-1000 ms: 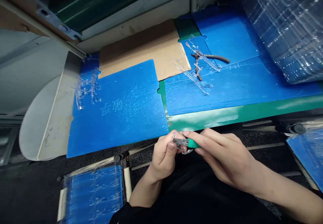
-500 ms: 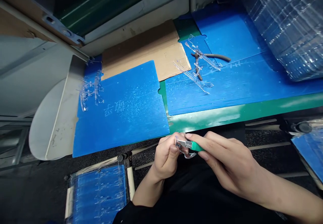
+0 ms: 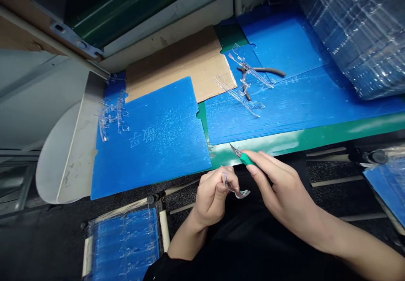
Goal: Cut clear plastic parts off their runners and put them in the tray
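Note:
My left hand (image 3: 212,196) is closed around a small clear plastic part (image 3: 242,194), whose curved end sticks out to the right of the fingers. The rest of that part is hidden in the fist. Between the thumb and fingers of my right hand (image 3: 281,184) is a green-handled utility knife (image 3: 246,158). Its pointed blade is out and aims up and left, above the clear part and apart from it. Both hands are in front of the table's green front edge (image 3: 262,146).
Clear plastic sprues (image 3: 240,95) lie over pliers (image 3: 268,71) on blue sheets (image 3: 303,104). More clear pieces (image 3: 114,114) lie at the left. Brown cardboard (image 3: 177,61) is behind. Stacked clear trays (image 3: 367,40) stand at right; a tray with blue lining (image 3: 126,243) sits lower left.
The knife has moved up and away from the clear part, and its blade now points up-left. My left hand still holds the part, in nearly the same place.

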A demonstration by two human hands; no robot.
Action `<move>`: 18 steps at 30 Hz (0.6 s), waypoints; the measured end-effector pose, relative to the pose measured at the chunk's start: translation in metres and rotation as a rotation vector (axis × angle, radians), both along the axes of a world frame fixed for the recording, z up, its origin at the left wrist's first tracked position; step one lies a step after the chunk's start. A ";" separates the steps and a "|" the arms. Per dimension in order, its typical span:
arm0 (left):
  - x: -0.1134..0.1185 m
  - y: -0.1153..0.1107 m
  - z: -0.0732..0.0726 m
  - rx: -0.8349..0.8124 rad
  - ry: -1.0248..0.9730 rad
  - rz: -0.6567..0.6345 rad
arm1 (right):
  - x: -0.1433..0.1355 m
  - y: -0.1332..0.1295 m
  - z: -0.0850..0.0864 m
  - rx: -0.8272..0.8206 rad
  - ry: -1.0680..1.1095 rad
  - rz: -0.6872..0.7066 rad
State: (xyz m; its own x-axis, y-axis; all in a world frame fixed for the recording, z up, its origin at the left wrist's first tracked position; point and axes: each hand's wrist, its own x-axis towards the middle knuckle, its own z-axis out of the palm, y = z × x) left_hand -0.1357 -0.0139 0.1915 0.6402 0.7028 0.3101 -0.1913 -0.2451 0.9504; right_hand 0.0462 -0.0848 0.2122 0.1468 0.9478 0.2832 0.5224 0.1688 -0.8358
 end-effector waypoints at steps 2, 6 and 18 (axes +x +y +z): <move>0.000 -0.001 0.000 0.004 0.004 -0.003 | 0.001 0.001 0.003 -0.002 0.082 0.006; 0.000 -0.001 0.001 0.035 0.023 -0.001 | 0.002 0.008 0.016 -0.083 0.315 0.016; -0.002 -0.001 0.003 0.180 0.105 0.045 | -0.004 0.034 0.031 -0.376 0.988 0.326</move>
State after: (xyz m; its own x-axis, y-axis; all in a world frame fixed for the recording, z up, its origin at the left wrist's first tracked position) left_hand -0.1380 -0.0151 0.1949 0.6451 0.6705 0.3665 -0.0782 -0.4191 0.9046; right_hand 0.0423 -0.0508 0.2434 -0.1233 0.9831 -0.1355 -0.4269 -0.1757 -0.8871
